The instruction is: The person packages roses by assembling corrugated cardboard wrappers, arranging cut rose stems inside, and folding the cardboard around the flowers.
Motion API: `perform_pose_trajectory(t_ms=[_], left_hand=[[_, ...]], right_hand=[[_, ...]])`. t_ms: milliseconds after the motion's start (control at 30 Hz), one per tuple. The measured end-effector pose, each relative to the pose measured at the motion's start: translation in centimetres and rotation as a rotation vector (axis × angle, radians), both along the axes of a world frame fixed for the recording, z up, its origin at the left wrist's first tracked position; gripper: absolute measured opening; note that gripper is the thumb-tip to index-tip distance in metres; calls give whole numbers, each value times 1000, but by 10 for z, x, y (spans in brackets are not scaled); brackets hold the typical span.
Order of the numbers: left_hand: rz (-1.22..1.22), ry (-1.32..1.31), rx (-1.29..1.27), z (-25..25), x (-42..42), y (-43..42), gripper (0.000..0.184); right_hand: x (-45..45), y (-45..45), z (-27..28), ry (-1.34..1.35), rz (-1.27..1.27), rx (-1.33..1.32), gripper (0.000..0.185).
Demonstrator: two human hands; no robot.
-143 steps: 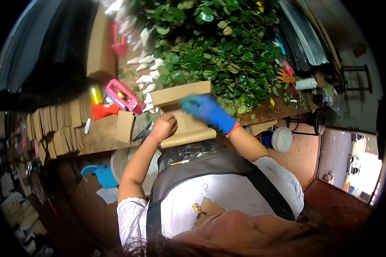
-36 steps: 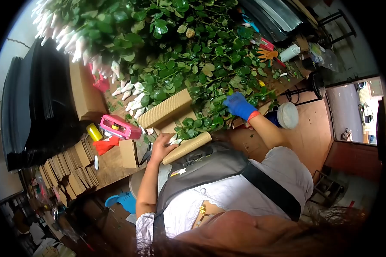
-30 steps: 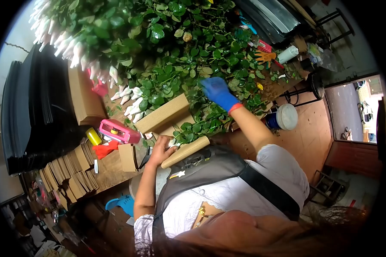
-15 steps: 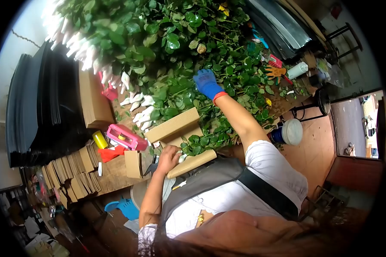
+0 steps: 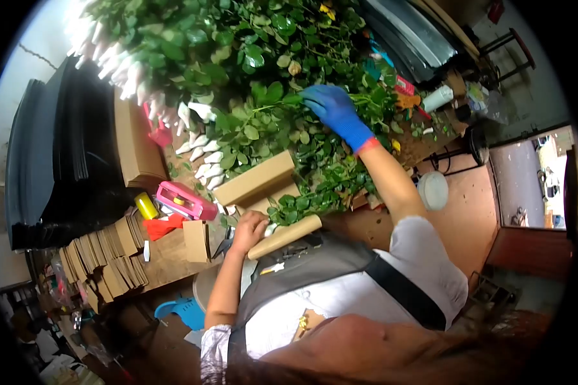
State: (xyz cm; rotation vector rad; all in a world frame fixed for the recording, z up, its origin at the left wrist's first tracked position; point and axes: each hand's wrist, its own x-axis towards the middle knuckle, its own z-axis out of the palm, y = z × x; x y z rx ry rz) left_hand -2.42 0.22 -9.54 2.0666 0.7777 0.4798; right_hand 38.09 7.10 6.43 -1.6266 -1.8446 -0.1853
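My bare left hand (image 5: 247,231) is closed at the left end of a corrugated cardboard wrap (image 5: 257,181), beside a white-covered flower head (image 5: 270,229). Whatever is between its fingers is hidden. Leafy stems (image 5: 302,204) lie in the wrap, between its raised back flap and the rolled front edge (image 5: 286,237) against my apron. My right hand (image 5: 332,110), in a blue glove, is closed round a leafy stem (image 5: 289,100) over a big heap of green stems (image 5: 250,58). White-covered heads (image 5: 202,151) point left from the heap.
On the table's left are a pink tool (image 5: 185,200), a yellow roll (image 5: 146,206), a red cloth (image 5: 164,225) and rows of cardboard pieces (image 5: 103,250). Black sheets (image 5: 64,154) stand far left. Orange glove (image 5: 408,101) and white roll (image 5: 438,98) lie right; a bucket (image 5: 433,190) is below.
Leafy stems now lie in the wrap, which held none in the oldest frame. My right hand has moved right from deep in the heap, with a stem now in it. My left hand stays at the wrap.
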Motion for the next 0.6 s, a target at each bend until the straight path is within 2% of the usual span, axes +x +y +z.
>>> perform_pose_trajectory(t_ms=[100,200,300,333,400,433,533,600], left_hand=[[56,-2,-57,-6,1,-2,11],[72,-29,-114,0,2,0,17],[253,50,-341,-53,-13,-4,46],[134,-60,33,-35,-6,4,61],[321,-1,-405,-8,3,-4,76],[307,104,-416,-5,2,-2,85],[318,30,66,-1,5,-4,85],[333,4,-79,-2,5,-8,75]], right_hand=[[-17,-51,50,7,86,41,26],[-16,-94,33,28,140,-68,28],[-27,-127,-22,-95,114,-143,28],[-35,-137,-31,-174,60,-247,22],[-40,-149,-78,-208,-13,-514,17],[-45,-153,-86,-226,-35,-578,17],[-49,-161,-93,-275,-84,-715,17],[-43,-164,-90,-296,-82,-739,16]])
